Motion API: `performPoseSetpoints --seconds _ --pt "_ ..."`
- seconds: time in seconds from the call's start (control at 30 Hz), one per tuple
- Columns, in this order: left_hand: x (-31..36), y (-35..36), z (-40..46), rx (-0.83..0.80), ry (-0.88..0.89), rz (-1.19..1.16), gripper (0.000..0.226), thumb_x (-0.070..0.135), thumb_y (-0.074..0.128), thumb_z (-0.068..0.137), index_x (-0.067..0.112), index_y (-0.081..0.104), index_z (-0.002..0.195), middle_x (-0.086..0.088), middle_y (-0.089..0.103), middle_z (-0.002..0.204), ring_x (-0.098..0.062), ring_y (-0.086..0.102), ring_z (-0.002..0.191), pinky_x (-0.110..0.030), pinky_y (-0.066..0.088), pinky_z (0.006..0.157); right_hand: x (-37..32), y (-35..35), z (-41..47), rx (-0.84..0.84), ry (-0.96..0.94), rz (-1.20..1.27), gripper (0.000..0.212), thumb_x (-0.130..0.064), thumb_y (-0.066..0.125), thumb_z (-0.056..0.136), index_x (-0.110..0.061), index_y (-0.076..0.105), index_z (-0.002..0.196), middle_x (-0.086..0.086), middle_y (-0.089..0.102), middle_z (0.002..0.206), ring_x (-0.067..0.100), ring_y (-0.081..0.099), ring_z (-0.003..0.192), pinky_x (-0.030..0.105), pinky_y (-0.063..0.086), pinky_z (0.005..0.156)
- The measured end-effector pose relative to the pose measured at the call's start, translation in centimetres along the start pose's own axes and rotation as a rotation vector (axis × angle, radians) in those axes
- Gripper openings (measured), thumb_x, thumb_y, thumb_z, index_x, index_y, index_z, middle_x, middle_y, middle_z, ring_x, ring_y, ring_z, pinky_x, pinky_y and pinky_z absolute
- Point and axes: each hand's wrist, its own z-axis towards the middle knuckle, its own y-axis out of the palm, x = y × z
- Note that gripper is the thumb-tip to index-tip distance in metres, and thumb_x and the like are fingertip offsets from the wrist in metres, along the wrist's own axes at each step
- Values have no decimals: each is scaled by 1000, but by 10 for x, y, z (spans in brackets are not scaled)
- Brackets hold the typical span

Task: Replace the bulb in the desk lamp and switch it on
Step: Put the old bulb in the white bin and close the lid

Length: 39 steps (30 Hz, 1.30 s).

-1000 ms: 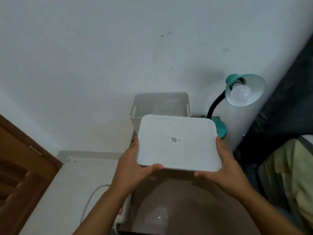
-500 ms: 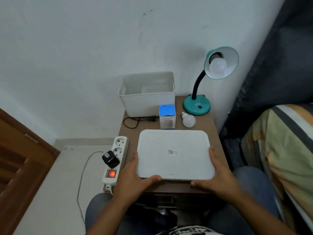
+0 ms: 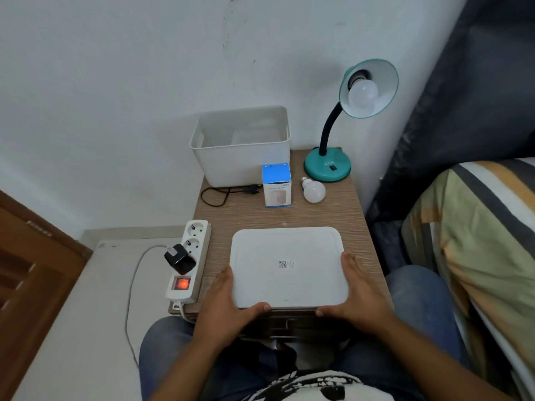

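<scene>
Both hands, left hand (image 3: 228, 302) and right hand (image 3: 357, 295), grip the flat white plastic lid (image 3: 288, 267) at six o'clock on the wooden nightstand (image 3: 356, 215), blocking reach toward the loose white bulb (image 3: 313, 191) and teal gooseneck desk lamp (image 3: 328, 166) at one o'clock, beside the open white plastic bin (image 3: 241, 163).

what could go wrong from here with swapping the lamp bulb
1. The spare bulb lies loose on its side on the table; a nudge could probably roll it off.
2. The power strip switch glows red. If the lamp's plug goes in before the swap, the socket could be live.
3. The white lid, held by the left hand and right hand, sits at the near table edge and may slip off.
</scene>
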Motion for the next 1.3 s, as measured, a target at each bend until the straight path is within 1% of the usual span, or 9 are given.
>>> performPoseSetpoints --seconds 0.27,0.67,0.77,0.87,0.97,1.07,1.17,1.23,1.3 --pt "-6 11 1 -56 -18 127 120 79 55 76 13 -4 158 -5 1 167 -19 1 154 -32 7 122 0 4 5 -12 1 -77 144 -72 76 53 -19 -13 153 1 -10 164 20 -11 150 39 6 123" --pt "-2 7 9 -67 -43 70 123 71 68 73 12 0 158 -2 5 167 -17 4 153 -35 14 121 1 3 4 2 -46 11 132 -64 77 63 -25 -12 153 -7 -9 163 17 -7 150 36 5 120" --pt "1 4 12 -46 -31 44 119 69 66 77 16 -2 158 2 1 167 -16 5 153 -34 13 121 4 1 9 110 -13 77 106 -68 64 74 -29 5 154 -6 10 163 16 15 149 39 19 120" --pt "5 -5 33 2 -11 7 112 70 64 78 18 6 159 4 8 167 -14 11 152 -32 14 121 -1 -10 26 193 -15 124 80 -69 57 77 -35 30 145 -9 43 148 16 44 133 45 42 108" --pt "18 -26 64 88 44 -33 100 73 64 75 20 27 152 -2 30 160 -19 32 145 -36 31 117 -14 -28 52 258 -12 118 65 -48 64 86 -29 39 143 -6 47 145 19 46 132 39 39 106" --pt "36 -59 104 158 29 -187 96 57 73 79 19 27 155 1 30 161 -18 31 146 -33 29 117 -28 -43 82 276 14 112 66 -40 67 87 -28 39 144 -3 44 149 20 42 135 40 39 109" --pt "46 -94 148 282 78 -212 87 63 70 74 30 37 148 8 47 149 -15 44 138 -39 42 111 -42 -55 112 273 -1 123 64 -31 70 85 -27 42 142 -2 47 144 20 44 132 41 41 108" --pt "48 -112 174 322 83 -173 95 67 68 71 26 34 149 4 44 151 -18 41 139 -43 42 111 -51 -63 129 289 -28 126 61 -29 71 82 -30 46 138 -4 51 139 19 48 128 41 43 106" --pt "50 -125 198 324 63 -124 105 65 69 76 18 21 156 -2 27 162 -21 26 148 -44 31 119 -61 -67 146 316 -68 131 52 -34 69 82 -35 52 131 -10 55 132 15 52 123 37 45 104"
